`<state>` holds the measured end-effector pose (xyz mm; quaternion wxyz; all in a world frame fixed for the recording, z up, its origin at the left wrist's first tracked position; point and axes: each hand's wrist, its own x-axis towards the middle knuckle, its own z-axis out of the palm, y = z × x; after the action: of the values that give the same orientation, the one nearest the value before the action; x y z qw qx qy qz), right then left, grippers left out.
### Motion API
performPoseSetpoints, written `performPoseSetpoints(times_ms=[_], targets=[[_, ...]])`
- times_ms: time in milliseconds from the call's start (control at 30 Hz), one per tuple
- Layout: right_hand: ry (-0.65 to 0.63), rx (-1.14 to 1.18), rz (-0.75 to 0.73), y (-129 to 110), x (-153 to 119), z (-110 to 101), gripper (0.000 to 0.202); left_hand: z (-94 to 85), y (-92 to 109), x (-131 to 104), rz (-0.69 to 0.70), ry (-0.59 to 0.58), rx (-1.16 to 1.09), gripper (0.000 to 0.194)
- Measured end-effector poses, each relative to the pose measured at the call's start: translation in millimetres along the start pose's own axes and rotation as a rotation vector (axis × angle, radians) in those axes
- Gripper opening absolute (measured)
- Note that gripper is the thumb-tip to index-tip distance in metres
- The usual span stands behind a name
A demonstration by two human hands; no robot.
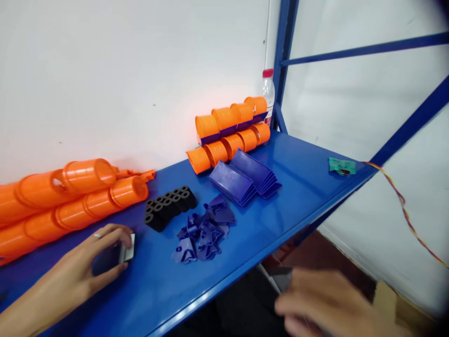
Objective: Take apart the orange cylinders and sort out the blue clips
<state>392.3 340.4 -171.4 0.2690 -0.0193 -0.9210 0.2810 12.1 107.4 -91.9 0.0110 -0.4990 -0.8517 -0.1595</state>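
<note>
At the left, my left hand [89,262] rests on the blue table [150,290], its thumb and fingers curled around a small silvery block [128,249]. My right hand [326,299], blurred, is at the lower right beyond the table's front edge, its fingers closed around a grey tool [280,278] with a thin shaft. Right of my left hand stand several black foam tubes [170,206] packed together. A heap of small dark blue plastic parts [205,229] lies beside them.
Orange cups [73,206] lie in rows at the left, and more orange cups [228,145] at the back. Stacked blue plates [242,178] lie before those. A bottle [268,93] stands by the blue frame post [283,51]. A green packet [342,166] and twisted wires [403,206] are right.
</note>
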Motion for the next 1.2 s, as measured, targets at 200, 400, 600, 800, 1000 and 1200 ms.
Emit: performPoseSetpoints(times_ms=[200, 400, 600, 800, 1000, 1200], targets=[[0.404, -0.394, 0.195, 28.6, 89.4, -67.2, 0.023, -11.7, 0.4, -4.4, 0.004, -0.037, -0.108, 0.023], [0.138, -0.581, 0.358, 58.9, 106.3, -46.8, 0.053, -22.2, 80.1, -6.9, 0.246, 0.541, 0.032, 0.015], [0.068, -0.653, 0.385, 58.6, 113.9, -32.5, 0.050, 20.2, 215.9, 32.1, 0.542, 0.244, 0.403, 0.022], [0.085, -0.663, 0.389, 59.5, 115.5, -27.5, 0.037, 58.4, 252.0, 87.1, 0.475, 0.104, 0.655, 0.018], [0.113, -0.645, 0.404, 62.0, 113.7, -32.0, 0.034, 68.3, 252.4, 93.4, 0.562, 0.088, 0.732, 0.023], [0.142, -0.626, 0.430, 73.2, 98.4, -41.3, 0.035, 77.7, 266.9, 83.6, 0.617, 0.074, 0.672, 0.022]])
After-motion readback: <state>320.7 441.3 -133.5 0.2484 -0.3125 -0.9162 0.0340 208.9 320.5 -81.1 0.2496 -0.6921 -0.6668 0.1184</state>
